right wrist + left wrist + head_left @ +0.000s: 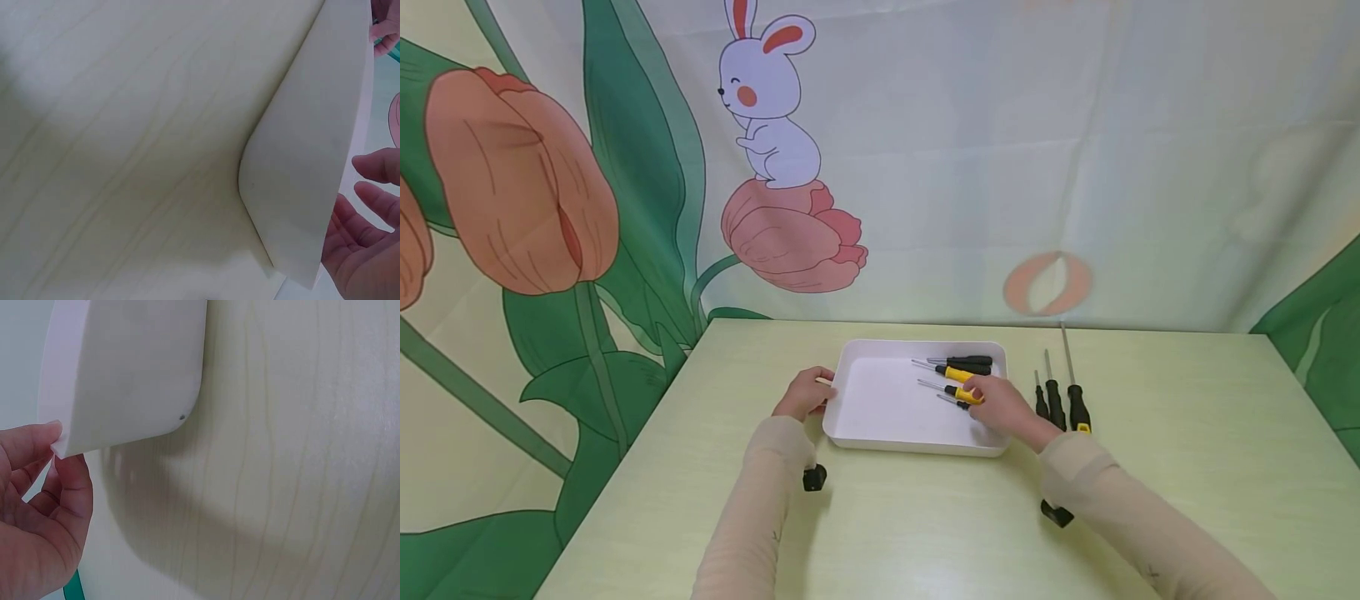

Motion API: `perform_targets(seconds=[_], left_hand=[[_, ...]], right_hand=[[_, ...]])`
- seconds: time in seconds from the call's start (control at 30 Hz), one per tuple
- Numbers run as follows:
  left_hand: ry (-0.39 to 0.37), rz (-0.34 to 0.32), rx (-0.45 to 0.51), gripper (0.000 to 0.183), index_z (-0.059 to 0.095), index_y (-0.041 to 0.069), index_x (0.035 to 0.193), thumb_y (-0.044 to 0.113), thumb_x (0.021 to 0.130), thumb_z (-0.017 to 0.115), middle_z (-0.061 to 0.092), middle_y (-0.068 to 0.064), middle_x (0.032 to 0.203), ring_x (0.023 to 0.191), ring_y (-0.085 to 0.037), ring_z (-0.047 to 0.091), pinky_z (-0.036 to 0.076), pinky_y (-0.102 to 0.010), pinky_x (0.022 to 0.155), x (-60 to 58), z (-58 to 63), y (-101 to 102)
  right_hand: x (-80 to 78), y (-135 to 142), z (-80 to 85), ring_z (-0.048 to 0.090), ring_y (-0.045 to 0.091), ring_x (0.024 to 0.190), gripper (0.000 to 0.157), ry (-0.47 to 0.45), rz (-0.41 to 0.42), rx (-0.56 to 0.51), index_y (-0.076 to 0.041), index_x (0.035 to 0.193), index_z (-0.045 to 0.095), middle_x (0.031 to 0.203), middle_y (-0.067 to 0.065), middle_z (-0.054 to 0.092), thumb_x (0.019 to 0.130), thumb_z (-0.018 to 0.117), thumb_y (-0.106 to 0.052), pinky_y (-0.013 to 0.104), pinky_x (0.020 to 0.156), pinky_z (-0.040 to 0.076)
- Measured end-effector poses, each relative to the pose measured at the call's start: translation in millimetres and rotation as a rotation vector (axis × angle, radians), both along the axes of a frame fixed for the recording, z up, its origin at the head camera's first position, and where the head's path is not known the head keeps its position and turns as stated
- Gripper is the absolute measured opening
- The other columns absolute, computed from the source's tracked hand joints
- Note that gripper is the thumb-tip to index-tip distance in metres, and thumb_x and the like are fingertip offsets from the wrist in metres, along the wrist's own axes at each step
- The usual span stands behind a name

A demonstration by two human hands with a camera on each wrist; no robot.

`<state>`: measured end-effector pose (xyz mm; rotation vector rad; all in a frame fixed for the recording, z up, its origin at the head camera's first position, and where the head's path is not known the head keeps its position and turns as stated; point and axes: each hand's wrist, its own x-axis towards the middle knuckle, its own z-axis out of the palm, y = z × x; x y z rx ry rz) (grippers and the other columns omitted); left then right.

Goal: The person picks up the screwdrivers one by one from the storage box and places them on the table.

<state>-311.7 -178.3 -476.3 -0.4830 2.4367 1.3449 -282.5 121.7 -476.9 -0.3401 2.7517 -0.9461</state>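
Observation:
My left hand pinches the left rim of a white tray, thumb on one side and curled fingers on the other, clear in the left wrist view. Over the tray's right side is my right hand, its fingertips right at the handle of a yellow-and-black screwdriver. In the right wrist view the thumb and forefinger stand apart, with nothing showing between them. Just behind lies a second yellow-handled screwdriver. Black-handled screwdrivers lie at the tray's back right, and a small dark shaft is partly covered by my hand.
Right of the tray, three black-handled screwdrivers lie side by side on the pale wooden table, shafts pointing away; the longest has a yellow end. A printed curtain hangs behind the table's back edge. Small black boxes sit under both wrists.

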Motion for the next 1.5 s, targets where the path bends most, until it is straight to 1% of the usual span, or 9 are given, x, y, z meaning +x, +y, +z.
perform_targets(seconds=[0.23,0.33,0.4,0.5,0.63,0.9,1.07,1.23,1.5], left_hand=[[0.003,0.000,0.002,0.027,0.049,0.007,0.113,0.006,0.087,0.052,0.053,-0.013,0.110,0.088,-0.022,0.051,0.044,-0.025,0.066,0.6,0.4,0],[0.007,-0.003,0.001,0.027,0.049,0.007,0.113,0.006,0.087,0.052,0.053,-0.013,0.110,0.089,-0.021,0.051,0.043,-0.024,0.065,0.6,-0.2,-1],[0.008,-0.005,0.000,0.027,0.049,0.007,0.113,0.006,0.087,0.052,0.053,-0.013,0.110,0.089,-0.021,0.051,0.044,-0.024,0.065,0.5,-0.4,0],[0.004,0.002,-0.001,0.027,0.049,0.007,0.113,0.006,0.086,0.052,0.053,-0.012,0.110,0.089,-0.021,0.051,0.044,-0.026,0.067,-0.7,-1.0,0],[-0.001,0.009,0.004,0.026,0.049,0.008,0.112,0.006,0.086,0.052,0.052,-0.012,0.110,0.089,-0.022,0.050,0.044,-0.027,0.068,-1.3,-1.4,0],[0.004,0.005,0.003,0.026,0.049,0.007,0.112,0.006,0.086,0.052,0.052,-0.012,0.110,0.088,-0.021,0.050,0.043,-0.026,0.066,-1.0,-2.3,-1],[0.007,0.006,0.010,0.026,0.049,0.007,0.113,0.005,0.086,0.052,0.052,-0.013,0.109,0.087,-0.021,0.050,0.043,-0.025,0.065,-1.4,-2.6,-1],[0.012,0.008,0.015,0.027,0.049,0.007,0.113,0.005,0.086,0.052,0.054,-0.013,0.107,0.086,-0.020,0.052,0.043,-0.024,0.064,-0.8,-1.8,0],[0.031,-0.012,0.031,0.028,0.049,0.004,0.113,0.003,0.085,0.052,0.056,-0.015,0.102,0.082,-0.021,0.054,0.045,-0.025,0.064,2.1,1.2,-1]], right_hand=[[6.4,-8,0.8,0.049,0.020,0.082,0.033,0.042,0.025,0.142,-0.004,0.109,0.058,0.101,0.010,0.059,0.076,0.058,-0.002,0.037,0.077,0.043],[8.0,-10,-1.5,0.050,0.020,0.088,0.033,0.060,0.021,0.180,-0.005,0.109,0.058,0.108,0.010,0.058,0.076,0.059,-0.002,0.039,0.081,0.043],[8.3,-12,-2.8,0.051,0.021,0.090,0.031,0.073,0.017,0.197,-0.006,0.107,0.060,0.108,0.010,0.058,0.076,0.058,-0.001,0.039,0.081,0.043],[8.1,-13,-2.9,0.051,0.021,0.086,0.025,0.106,0.020,0.232,-0.006,0.099,0.061,0.099,0.009,0.059,0.075,0.056,0.000,0.037,0.074,0.044],[8.1,-16,-2.1,0.048,0.021,0.075,0.019,0.146,0.024,0.267,-0.006,0.091,0.061,0.086,0.008,0.057,0.074,0.055,0.001,0.033,0.062,0.041],[6.1,-19,-8.8,0.051,0.026,0.080,0.021,0.169,-0.005,0.338,-0.008,0.093,0.062,0.090,0.010,0.058,0.075,0.056,-0.001,0.034,0.053,0.042],[5.4,-22,-11.9,0.051,0.028,0.080,0.017,0.187,-0.016,0.375,-0.008,0.093,0.062,0.092,0.011,0.059,0.076,0.059,-0.004,0.037,0.054,0.044],[5.8,-24,-13.6,0.052,0.028,0.083,0.019,0.193,-0.015,0.424,-0.008,0.098,0.061,0.097,0.012,0.059,0.079,0.059,-0.007,0.039,0.059,0.046],[5.4,-24,-18.8,0.053,0.027,0.081,0.017,0.211,-0.001,0.454,-0.008,0.097,0.061,0.094,0.012,0.059,0.081,0.056,-0.007,0.040,0.058,0.046]])
